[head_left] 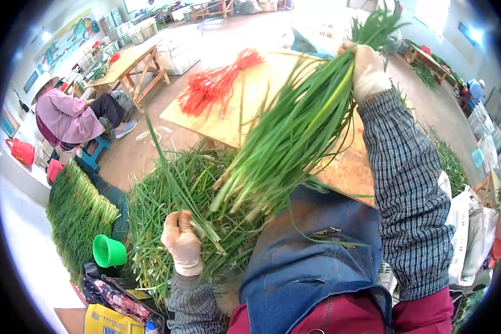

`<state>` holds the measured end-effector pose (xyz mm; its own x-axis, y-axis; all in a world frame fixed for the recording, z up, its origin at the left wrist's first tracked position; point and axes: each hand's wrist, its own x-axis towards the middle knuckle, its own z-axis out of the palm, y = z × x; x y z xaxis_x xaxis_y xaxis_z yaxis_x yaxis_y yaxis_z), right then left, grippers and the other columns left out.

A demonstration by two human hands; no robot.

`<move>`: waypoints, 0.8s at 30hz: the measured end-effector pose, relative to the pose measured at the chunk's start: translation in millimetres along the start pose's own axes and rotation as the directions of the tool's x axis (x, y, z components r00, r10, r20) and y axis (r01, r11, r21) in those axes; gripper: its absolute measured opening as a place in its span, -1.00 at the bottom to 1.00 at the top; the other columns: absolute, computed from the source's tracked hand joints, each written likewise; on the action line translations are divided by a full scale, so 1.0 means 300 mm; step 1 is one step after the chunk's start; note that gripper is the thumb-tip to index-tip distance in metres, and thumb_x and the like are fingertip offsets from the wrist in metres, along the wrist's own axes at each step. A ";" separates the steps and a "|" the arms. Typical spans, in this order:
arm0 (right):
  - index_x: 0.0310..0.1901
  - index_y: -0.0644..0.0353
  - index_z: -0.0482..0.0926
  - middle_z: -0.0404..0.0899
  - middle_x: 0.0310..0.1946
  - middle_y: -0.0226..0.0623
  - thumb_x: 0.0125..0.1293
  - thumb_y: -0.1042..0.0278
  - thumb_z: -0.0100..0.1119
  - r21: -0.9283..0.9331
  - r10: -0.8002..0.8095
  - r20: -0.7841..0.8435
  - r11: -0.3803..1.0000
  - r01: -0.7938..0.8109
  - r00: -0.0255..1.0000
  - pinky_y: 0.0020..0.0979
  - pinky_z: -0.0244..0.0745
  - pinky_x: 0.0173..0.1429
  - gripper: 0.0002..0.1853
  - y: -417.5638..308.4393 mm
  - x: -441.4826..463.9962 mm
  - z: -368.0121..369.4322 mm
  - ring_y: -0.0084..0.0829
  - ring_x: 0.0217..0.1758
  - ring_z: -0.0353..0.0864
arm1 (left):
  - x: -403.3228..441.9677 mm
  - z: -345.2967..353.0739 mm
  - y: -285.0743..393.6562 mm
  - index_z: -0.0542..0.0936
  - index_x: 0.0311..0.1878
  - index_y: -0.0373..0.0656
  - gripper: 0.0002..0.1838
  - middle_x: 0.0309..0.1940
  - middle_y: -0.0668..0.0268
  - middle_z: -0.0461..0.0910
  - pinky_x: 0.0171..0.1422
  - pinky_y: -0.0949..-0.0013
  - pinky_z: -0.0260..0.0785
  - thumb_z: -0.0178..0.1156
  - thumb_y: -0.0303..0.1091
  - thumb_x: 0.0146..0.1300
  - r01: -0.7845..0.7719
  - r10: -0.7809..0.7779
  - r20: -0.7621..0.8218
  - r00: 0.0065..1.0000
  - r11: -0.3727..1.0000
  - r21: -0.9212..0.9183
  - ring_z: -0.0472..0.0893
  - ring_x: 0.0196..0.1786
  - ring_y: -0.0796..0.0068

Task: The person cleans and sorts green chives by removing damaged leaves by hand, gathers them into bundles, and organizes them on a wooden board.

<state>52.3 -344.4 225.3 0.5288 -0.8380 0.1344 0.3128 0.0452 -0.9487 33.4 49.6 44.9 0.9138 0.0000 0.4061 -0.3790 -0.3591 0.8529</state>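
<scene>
My right hand (370, 72), in a pale glove, is raised at the upper right. It is closed around the leafy end of a large bunch of green chives (295, 133), whose pale stem ends hang down to the left. My left hand (182, 242), also gloved, is closed at the lower left, with a few long chive stalks (175, 186) at its fingertips. Below and around it lies a heap of loose chives (156, 234). Part of the left fingers' grip is hidden.
A wooden board (345, 172) stands ahead, with a bundle of red ties (220, 83) on it. At left are stacked chives (78, 211) and a green cup (109, 251). A seated person (69, 114) works beyond. White crates (459, 234) stand at right.
</scene>
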 end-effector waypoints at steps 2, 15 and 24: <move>-0.47 0.32 0.50 0.54 -0.43 -0.18 0.15 0.45 0.09 0.018 -0.005 -0.115 1.000 0.007 0.993 -0.42 0.46 -0.33 -0.87 0.059 0.043 -0.081 -0.38 -0.47 0.51 | -0.013 -0.066 -0.197 0.54 -0.37 -0.25 -0.91 -0.54 0.17 0.54 -0.45 0.33 0.37 0.17 -0.43 0.15 -0.012 0.004 0.020 1.000 0.907 0.420 0.53 -0.53 0.31; -0.36 0.31 0.49 0.42 -0.63 -0.39 0.20 0.42 0.07 0.279 0.050 -0.005 0.959 -0.047 0.999 -0.47 0.37 -0.51 -0.88 0.144 0.106 -0.356 -0.45 -0.64 0.39 | 0.023 0.395 0.139 0.62 -0.27 -0.26 -0.87 -0.40 0.17 0.60 -0.27 0.45 0.41 0.21 -0.57 0.07 -0.348 0.388 0.327 0.862 0.921 -0.177 0.59 -0.35 0.38; -0.28 0.29 0.48 0.35 -0.64 -0.45 0.26 0.43 0.00 0.360 0.057 -0.005 0.932 -0.052 0.998 -0.45 0.40 -0.43 -0.89 0.138 0.077 -0.389 -0.49 -0.54 0.39 | 0.113 0.542 0.109 0.56 -0.13 -0.31 -0.56 -0.28 0.15 0.58 -0.11 0.43 0.36 0.21 -0.07 0.13 -0.283 0.203 0.399 0.894 0.947 0.153 0.54 -0.26 0.35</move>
<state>-14.7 -425.3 155.9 0.5420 -0.8367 0.0783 0.5477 0.2810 -0.7881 75.6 -113.9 33.1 0.7984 -0.4453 0.4054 -0.5954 -0.4829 0.6421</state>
